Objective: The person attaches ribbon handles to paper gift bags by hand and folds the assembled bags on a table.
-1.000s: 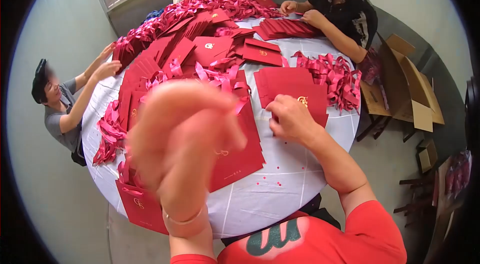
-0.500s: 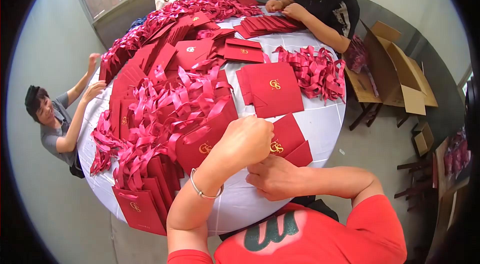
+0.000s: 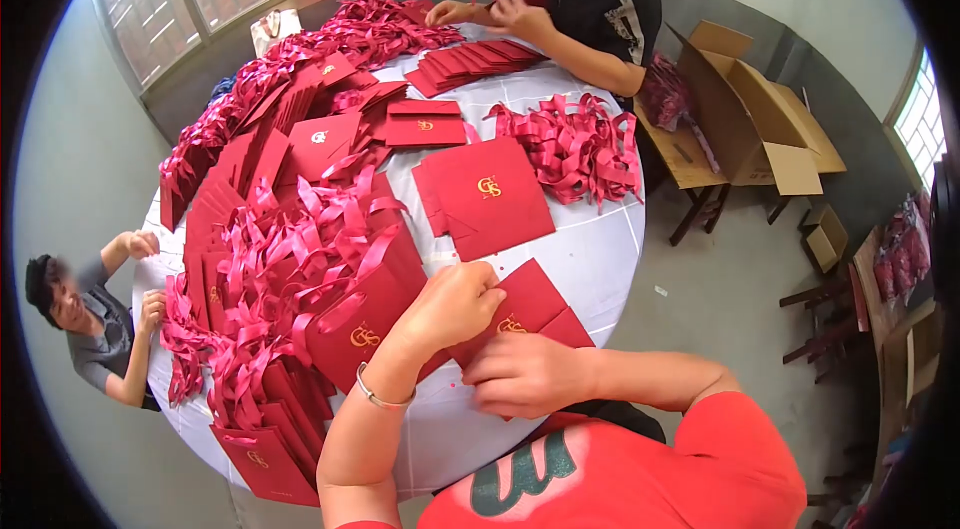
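A red paper bag [image 3: 545, 304] with a gold logo lies flat at the table's near edge, partly covered by my hands. Above its left side, my left hand [image 3: 455, 304], with a bracelet at the wrist, is closed in a pinch; whatever is between the fingertips is hidden. My right hand [image 3: 525, 371] has its fingers curled over the bag's lower part, closed on it. Just beyond lies a small stack of flat red bags [image 3: 490, 194]. Left of my left hand stand red bags [image 3: 365, 304] with ribbon handles.
Loose pink-red ribbons [image 3: 570, 144] are heaped at the right of the white-covered round table [image 3: 600, 259]. A person in black [image 3: 590, 14] handles a ribbon across the table; another person [image 3: 100, 329] is at the left. Cardboard boxes [image 3: 750, 119] stand at the right.
The view has swung right, so everything sits further left. My hands have moved slightly apart. The person in black has raised a ribbon; the person at left has lowered their hands.
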Tool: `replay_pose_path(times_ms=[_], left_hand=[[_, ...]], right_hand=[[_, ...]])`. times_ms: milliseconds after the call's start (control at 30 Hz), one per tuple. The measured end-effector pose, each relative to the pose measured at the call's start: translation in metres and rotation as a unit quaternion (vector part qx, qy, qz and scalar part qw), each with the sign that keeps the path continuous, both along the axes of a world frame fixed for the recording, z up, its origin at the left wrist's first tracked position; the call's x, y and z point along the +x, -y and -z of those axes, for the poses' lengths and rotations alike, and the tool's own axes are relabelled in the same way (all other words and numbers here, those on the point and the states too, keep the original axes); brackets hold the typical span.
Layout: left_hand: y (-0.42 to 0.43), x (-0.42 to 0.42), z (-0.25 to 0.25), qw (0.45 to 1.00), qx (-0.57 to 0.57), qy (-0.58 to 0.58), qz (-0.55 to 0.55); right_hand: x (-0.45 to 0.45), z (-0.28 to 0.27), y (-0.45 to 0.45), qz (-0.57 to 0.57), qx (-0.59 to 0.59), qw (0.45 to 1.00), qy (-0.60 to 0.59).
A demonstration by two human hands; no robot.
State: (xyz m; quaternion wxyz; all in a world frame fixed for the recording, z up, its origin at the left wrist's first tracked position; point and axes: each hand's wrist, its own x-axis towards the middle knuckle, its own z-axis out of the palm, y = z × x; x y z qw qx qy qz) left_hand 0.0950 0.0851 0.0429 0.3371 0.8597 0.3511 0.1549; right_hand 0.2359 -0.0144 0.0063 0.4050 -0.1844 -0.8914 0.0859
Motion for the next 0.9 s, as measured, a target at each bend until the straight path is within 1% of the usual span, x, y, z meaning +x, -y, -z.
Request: replay_pose_path(times_ms=[33, 67, 100, 133, 200, 267, 300, 333, 367, 400, 433, 467, 500, 567, 600, 667, 700, 767, 800, 867, 900], left_hand=[[0.0, 0.001, 0.0, 1.0, 0.0, 0.002, 0.002], [0.001, 0.002, 0.0, 1.0, -0.004, 0.0, -0.006], [0.002, 0.003, 0.0, 1.0, -0.01, -0.002, -0.014], [0.001, 0.002, 0.0, 1.0, -0.02, -0.001, -0.006], [0.002, 0.002, -0.003, 1.0, -0.027, 0.0, -0.009], [0.003, 0.001, -0.004, 0.999, -0.029, 0.011, -0.016], [0.004, 0.003, -0.009, 0.999, -0.029, 0.01, -0.014], [0.007, 0.004, -0.017, 0.998, -0.058, 0.001, -0.02], [0.009, 0.004, -0.022, 0.996, -0.087, -0.008, -0.027], [0.011, 0.005, -0.024, 0.996, -0.087, -0.008, -0.028], [0.014, 0.005, -0.025, 0.997, -0.074, -0.016, -0.014], [0.015, 0.004, -0.026, 0.998, -0.06, -0.024, -0.001], [0.017, 0.002, -0.025, 0.998, -0.059, -0.022, -0.005], [0.022, -0.005, -0.023, 0.999, -0.021, -0.027, 0.017], [0.027, -0.009, -0.024, 0.999, -0.016, -0.04, 0.01], [0.037, -0.022, -0.023, 0.998, -0.011, -0.055, 0.005], [0.043, -0.028, -0.022, 0.997, -0.014, -0.07, 0.003], [0.051, -0.042, -0.011, 0.998, -0.02, -0.064, -0.002], [0.054, -0.048, -0.006, 0.998, -0.025, -0.055, -0.009], [0.06, -0.055, 0.001, 0.997, -0.036, -0.059, -0.028], [0.062, -0.057, 0.005, 0.996, -0.046, -0.058, -0.043]], right_hand=[[0.012, -0.01, -0.001, -0.008, -0.018, 0.999, -0.031], [0.026, -0.02, 0.0, 0.058, -0.016, 0.993, -0.098], [0.044, -0.02, -0.005, 0.105, -0.037, 0.986, -0.122], [0.063, -0.023, -0.011, 0.18, -0.043, 0.968, -0.169], [0.108, -0.008, -0.04, 0.366, -0.015, 0.91, -0.195], [0.157, 0.013, -0.069, 0.493, 0.016, 0.861, -0.125], [0.174, 0.02, -0.078, 0.538, 0.031, 0.837, -0.095], [0.187, 0.025, -0.086, 0.58, 0.046, 0.811, -0.064], [0.198, 0.03, -0.092, 0.594, 0.029, 0.802, -0.052], [0.206, 0.035, -0.097, 0.594, 0.03, 0.803, -0.052], [0.213, 0.04, -0.102, 0.588, 0.025, 0.808, -0.02], [0.212, 0.037, -0.105, 0.58, 0.02, 0.814, 0.011], [0.211, 0.035, -0.106, 0.577, 0.022, 0.817, 0.011], [0.202, 0.027, -0.103, 0.594, 0.055, 0.801, 0.052], [0.192, 0.017, -0.098, 0.59, 0.056, 0.804, 0.053], [0.168, 0.001, -0.085, 0.623, 0.027, 0.765, 0.161], [0.161, 0.0, -0.083, 0.609, 0.005, 0.774, 0.174], [0.14, -0.001, -0.074, 0.515, -0.062, 0.851, 0.078], [0.127, 0.002, -0.07, 0.43, -0.059, 0.901, 0.01], [0.097, 0.001, -0.058, 0.339, -0.016, 0.941, 0.005], [0.085, 0.0, -0.047, 0.301, -0.026, 0.952, 0.045]])
